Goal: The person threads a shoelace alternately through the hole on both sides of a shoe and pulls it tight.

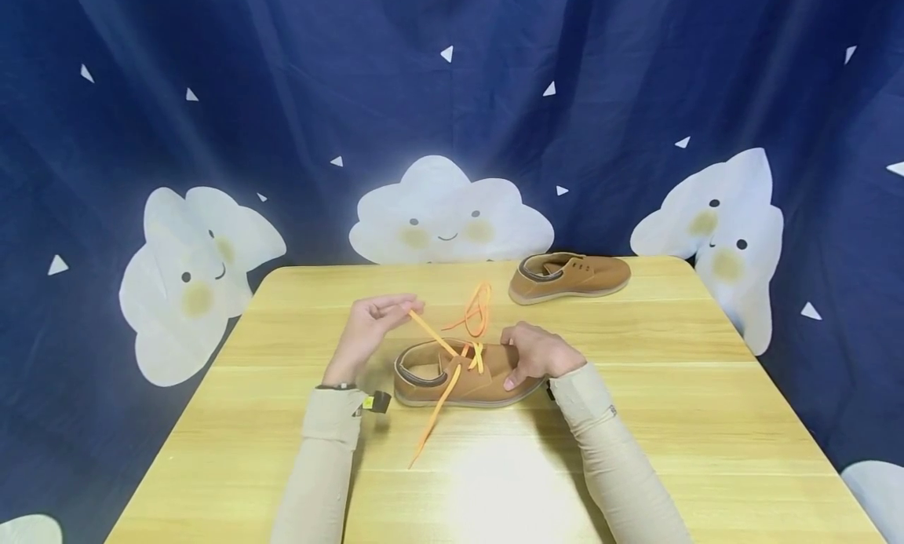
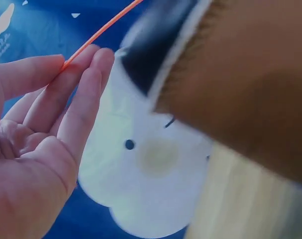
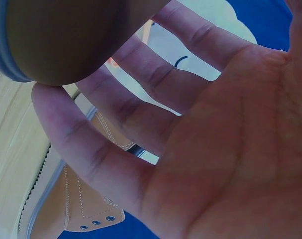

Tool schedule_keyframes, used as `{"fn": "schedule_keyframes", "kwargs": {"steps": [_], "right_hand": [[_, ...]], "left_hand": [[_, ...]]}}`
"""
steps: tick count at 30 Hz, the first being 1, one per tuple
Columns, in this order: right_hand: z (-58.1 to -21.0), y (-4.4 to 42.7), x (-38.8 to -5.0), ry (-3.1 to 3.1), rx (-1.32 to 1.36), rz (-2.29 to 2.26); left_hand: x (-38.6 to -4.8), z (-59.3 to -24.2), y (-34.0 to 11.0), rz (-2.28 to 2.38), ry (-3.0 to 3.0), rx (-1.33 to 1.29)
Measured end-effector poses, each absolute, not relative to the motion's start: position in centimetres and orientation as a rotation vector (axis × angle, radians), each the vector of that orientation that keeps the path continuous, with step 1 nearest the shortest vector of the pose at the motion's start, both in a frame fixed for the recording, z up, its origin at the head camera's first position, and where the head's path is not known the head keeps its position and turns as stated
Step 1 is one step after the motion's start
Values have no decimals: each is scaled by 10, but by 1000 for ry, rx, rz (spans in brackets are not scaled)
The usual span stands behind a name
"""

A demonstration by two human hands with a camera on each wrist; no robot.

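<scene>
A brown shoe (image 1: 487, 388) stands on its sole at the table's middle, toe to the right, with an orange shoelace (image 1: 435, 420) threaded through some eyelets. Beyond and left of its opening, my left hand (image 1: 366, 334) pinches one stretch of this lace between thumb and fingertips; in the left wrist view the lace (image 2: 98, 35) runs taut up from the fingers. My right hand (image 1: 542, 352) grips the toe, thumb on the near side and fingers on the far side. One lace end trails over the shoe's near side, and a loop of lace lies beyond it.
A second brown shoe (image 1: 596, 275), with bare eyelets, stands near the far edge of the wooden table (image 1: 282, 442), right of centre. Behind the table hangs a dark blue curtain (image 1: 452, 104) printed with clouds.
</scene>
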State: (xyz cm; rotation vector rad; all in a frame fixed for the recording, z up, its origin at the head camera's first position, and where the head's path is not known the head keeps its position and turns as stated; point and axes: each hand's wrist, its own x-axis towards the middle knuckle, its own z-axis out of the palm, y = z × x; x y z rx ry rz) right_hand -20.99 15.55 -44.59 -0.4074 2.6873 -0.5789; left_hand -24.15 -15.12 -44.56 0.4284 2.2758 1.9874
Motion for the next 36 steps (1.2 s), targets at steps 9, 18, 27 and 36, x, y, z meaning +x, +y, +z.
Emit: {"fn": "schedule_keyframes", "kwargs": {"steps": [9, 18, 27, 36], "right_hand": [[-445, 159, -212, 2660, -482, -605], [-428, 138, -204, 2605, -981, -1129], [-420, 106, -191, 2457, -1006, -1611], [-416, 105, -185, 2362, -865, -1969]], "left_hand": [[-223, -417, -136, 2053, 2387, 658], [-200, -399, -118, 1920, 2486, 834], [-183, -391, -105, 1711, 2629, 1050], [-177, -388, -105, 1734, 2604, 1199]]}}
